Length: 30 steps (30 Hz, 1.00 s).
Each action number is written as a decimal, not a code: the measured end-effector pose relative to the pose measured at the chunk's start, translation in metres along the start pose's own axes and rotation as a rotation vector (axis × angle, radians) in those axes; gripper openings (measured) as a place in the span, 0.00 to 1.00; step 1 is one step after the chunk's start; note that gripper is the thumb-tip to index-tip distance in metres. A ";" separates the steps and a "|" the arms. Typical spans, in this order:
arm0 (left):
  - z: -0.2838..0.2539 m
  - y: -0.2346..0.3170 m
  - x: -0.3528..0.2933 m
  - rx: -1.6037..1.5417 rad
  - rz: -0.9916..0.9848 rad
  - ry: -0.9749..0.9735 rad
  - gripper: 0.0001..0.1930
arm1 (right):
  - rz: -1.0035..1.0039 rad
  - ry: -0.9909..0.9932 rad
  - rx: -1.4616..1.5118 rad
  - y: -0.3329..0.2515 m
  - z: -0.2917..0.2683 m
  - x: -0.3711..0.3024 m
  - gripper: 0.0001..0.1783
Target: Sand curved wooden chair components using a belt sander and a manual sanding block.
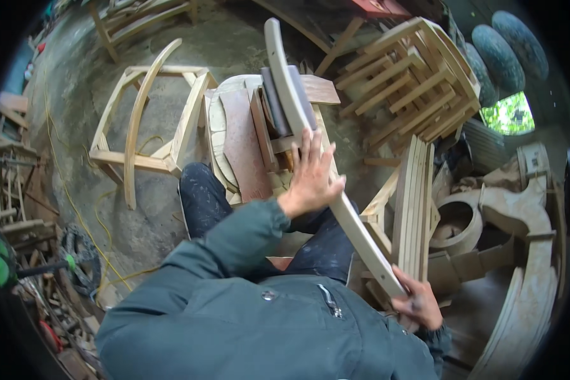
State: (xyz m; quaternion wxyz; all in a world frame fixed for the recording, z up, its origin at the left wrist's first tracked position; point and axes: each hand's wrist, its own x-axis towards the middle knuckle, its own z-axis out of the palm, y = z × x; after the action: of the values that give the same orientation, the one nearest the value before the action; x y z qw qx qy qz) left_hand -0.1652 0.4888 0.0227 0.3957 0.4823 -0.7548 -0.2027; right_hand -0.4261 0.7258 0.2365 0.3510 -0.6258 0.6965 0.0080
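A long, curved wooden slat (354,223) with small holes near its ends slants across my front, from far centre to near right. On its middle my left hand (311,171) lies flat with the fingers spread. My right hand (419,300) is closed round its near end. The far part of the slat passes over a grey-purple upright piece (274,104), which looks like a sanding belt, set in a wooden stand (219,126). A reddish-brown board (244,149) forms part of the stand's top, close to my knees.
To the left stands a pale wooden frame (190,123) with a curved slat (135,126) leaning on it. Stacked wooden frames (418,82) are at the far right, and long strips (413,202) lie nearer. A yellow cord (69,193) runs along the left floor beside scrap wood (12,212).
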 end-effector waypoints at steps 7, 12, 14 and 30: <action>-0.023 -0.071 0.123 0.267 -0.219 -0.289 0.43 | -0.037 -0.197 0.428 -0.051 -0.003 0.195 0.46; -0.025 -0.082 0.147 0.308 -0.197 -0.270 0.41 | -0.325 -0.150 0.542 -0.102 0.002 0.327 0.45; -0.023 -0.080 0.158 0.320 -0.181 -0.296 0.39 | -0.349 -0.048 0.521 -0.113 0.007 0.368 0.46; -0.024 -0.034 0.067 0.308 -0.109 -0.331 0.30 | -0.138 -0.035 0.008 0.033 0.000 0.022 0.45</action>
State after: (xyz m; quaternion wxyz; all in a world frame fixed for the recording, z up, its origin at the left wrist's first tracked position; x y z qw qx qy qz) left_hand -0.1414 0.4153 0.0410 0.1769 0.5372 -0.8043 -0.1823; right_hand -0.4541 0.7145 0.2114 0.3652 -0.6706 0.6456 -0.0081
